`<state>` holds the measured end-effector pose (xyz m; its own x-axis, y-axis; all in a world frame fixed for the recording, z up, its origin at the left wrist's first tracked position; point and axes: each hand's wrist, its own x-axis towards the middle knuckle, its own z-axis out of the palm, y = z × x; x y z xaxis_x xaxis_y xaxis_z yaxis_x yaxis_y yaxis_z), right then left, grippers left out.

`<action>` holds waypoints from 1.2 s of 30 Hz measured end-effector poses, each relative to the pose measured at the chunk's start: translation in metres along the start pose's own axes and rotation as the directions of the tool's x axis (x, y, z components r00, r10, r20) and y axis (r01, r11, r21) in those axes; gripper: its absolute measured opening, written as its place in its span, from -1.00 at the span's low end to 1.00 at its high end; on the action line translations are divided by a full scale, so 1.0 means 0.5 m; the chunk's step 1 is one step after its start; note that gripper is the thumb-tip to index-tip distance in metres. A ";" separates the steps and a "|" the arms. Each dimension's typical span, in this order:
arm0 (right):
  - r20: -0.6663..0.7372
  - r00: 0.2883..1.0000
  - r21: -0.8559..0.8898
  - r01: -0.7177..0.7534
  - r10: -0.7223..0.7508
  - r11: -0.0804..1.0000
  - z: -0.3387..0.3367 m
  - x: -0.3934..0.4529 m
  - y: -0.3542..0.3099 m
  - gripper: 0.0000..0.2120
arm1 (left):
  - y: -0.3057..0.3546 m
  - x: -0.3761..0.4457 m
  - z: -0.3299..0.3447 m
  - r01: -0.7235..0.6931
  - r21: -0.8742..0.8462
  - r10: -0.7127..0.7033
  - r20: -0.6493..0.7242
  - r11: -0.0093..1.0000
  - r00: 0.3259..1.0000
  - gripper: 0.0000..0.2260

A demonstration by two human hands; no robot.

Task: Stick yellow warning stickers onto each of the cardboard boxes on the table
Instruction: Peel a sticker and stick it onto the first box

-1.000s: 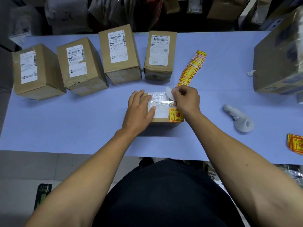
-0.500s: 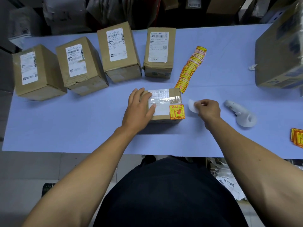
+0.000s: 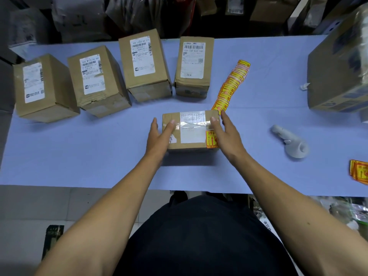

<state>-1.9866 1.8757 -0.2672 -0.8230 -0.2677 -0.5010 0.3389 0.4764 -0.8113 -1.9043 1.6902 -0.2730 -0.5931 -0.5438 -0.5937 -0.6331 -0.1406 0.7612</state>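
So the small cardboard box (image 3: 189, 130) sits on the pale blue table (image 3: 79, 152), right in front of the person and between both hands. The left hand (image 3: 159, 136) is on the box's left end, thumb lying over the top face and the other fingers straight down the left side. The right hand (image 3: 224, 134) mirrors it on the right end, thumb on top and fingers straight along the right side. Neither one is really curled round it, more like flat hands squeezing the box from both ends.

The box itself is plain brown, lying flat, with a white shipping label and shiny clear tape across the top. A yellow warning sticker (image 3: 211, 139) with red print is stuck on the top at the corner nearest the right hand, and the thumb covers part of it.

Behind the small box there's a row of four taller boxes (image 3: 143, 64) with white labels, showing no yellow stickers on the faces in view. A strip of yellow stickers (image 3: 232, 84) runs away from the small box's far right corner. To the right of the box lies a white handheld scanner (image 3: 290, 142), and further right at the table edge another sticker pile (image 3: 359, 174).
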 end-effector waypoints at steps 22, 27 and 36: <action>-0.180 0.983 0.228 0.002 0.040 0.974 -0.176 0.041 -0.020 -0.69 | 0.133 0.028 0.189 -0.042 -0.213 0.110 0.317 0.976 0.942 -0.83; -0.273 0.960 0.252 0.003 0.068 0.968 -0.315 0.077 -0.016 -0.79 | 0.207 0.043 0.327 -0.070 -0.118 0.114 0.425 0.991 0.898 -0.69; -0.315 0.934 0.320 -0.064 0.170 0.945 -0.445 0.172 0.045 -0.72 | 0.258 0.095 0.507 -0.036 0.046 0.011 0.472 0.998 0.881 -0.63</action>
<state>-2.1512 2.0499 -0.2612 -0.8545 0.0944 -0.5108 0.5189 0.1993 -0.8313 -2.1404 1.8559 -0.2693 -0.7644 -0.0898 -0.6385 -0.6331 -0.0828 0.7696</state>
